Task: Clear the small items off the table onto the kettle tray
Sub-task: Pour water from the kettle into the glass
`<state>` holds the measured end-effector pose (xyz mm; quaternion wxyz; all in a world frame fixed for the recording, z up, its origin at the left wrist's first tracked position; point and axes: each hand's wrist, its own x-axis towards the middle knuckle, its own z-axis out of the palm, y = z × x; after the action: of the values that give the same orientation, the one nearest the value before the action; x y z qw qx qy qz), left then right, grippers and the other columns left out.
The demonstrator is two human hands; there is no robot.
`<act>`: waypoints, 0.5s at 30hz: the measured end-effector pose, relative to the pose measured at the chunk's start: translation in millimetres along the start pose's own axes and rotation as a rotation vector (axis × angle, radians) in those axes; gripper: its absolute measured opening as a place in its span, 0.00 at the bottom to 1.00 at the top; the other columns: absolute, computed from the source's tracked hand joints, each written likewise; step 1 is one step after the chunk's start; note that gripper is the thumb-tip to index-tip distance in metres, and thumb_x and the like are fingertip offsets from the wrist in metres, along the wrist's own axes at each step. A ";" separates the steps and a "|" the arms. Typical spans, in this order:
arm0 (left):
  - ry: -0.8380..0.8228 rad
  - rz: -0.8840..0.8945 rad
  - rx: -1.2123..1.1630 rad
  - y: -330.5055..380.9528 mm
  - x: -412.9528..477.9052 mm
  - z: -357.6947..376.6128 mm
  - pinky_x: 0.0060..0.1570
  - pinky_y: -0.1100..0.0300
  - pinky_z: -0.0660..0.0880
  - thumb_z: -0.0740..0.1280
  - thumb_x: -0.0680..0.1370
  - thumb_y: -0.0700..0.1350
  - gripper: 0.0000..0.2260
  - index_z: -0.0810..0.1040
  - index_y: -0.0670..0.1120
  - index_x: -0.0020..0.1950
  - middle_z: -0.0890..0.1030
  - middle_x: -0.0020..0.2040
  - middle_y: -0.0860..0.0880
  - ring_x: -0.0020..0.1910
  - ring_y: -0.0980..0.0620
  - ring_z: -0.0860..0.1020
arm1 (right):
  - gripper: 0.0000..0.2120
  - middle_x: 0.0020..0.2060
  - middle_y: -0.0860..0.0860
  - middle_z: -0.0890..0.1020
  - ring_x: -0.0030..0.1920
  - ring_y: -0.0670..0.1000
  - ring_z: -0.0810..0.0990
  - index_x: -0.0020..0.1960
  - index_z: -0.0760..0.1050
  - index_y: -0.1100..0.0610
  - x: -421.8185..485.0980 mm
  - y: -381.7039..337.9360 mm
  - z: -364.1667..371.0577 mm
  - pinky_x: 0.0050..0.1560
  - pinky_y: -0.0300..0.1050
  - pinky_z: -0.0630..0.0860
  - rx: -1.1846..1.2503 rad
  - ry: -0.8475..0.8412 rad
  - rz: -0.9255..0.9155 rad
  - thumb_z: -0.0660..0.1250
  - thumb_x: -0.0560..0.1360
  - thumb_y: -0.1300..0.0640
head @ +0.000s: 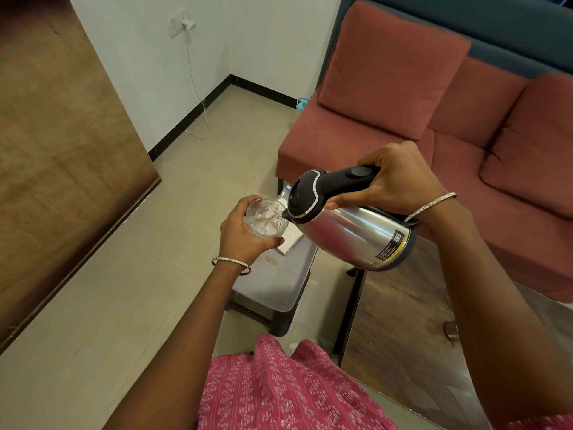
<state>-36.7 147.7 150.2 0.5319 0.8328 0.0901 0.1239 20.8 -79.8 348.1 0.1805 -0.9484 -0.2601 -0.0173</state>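
Pink patterned clothing fills the bottom edge, and both arms reach forward from it. To the right we see the worktop, dark-framed with a glossy brown top. A small metal thing sits near its right side, too unclear to name.

Left of the worktop a grey tray sits on a low dark stand, directly under the hands. On the tray lie a white paper and a tiny yellowish item.

Above the tray, the left hand wraps round a clear glass, tilted, with water in it. The right hand is clamped round the black handle of the steel kettle. The kettle is tipped left, its spout at the glass rim. There is a bangle on each wrist.

Further back we see a red sofa and a tiled floor. A wall socket has a white cable hanging down.
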 end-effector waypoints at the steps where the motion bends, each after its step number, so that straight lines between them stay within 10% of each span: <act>1: 0.000 0.000 -0.001 -0.3 0.0 0.2 0.40 0.83 0.68 0.82 0.55 0.54 0.36 0.71 0.61 0.59 0.74 0.49 0.71 0.48 0.71 0.74 | 0.17 0.19 0.49 0.69 0.23 0.50 0.65 0.26 0.71 0.34 -0.2 0.7 0.2 0.26 0.44 0.64 -0.002 0.000 0.001 0.73 0.54 0.25; 15: -0.003 0.024 -0.012 -2.5 -3.3 8.1 0.39 0.85 0.67 0.82 0.57 0.54 0.35 0.70 0.61 0.60 0.74 0.52 0.64 0.50 0.58 0.75 | 0.26 0.20 0.50 0.72 0.25 0.56 0.70 0.25 0.71 0.46 -2.7 2.6 -1.6 0.28 0.52 0.71 -0.035 0.001 -0.002 0.73 0.54 0.25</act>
<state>-37.5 140.8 144.2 0.5356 0.8307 0.0788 0.1297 19.9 -83.8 348.4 0.1642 -0.9511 -0.2605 -0.0223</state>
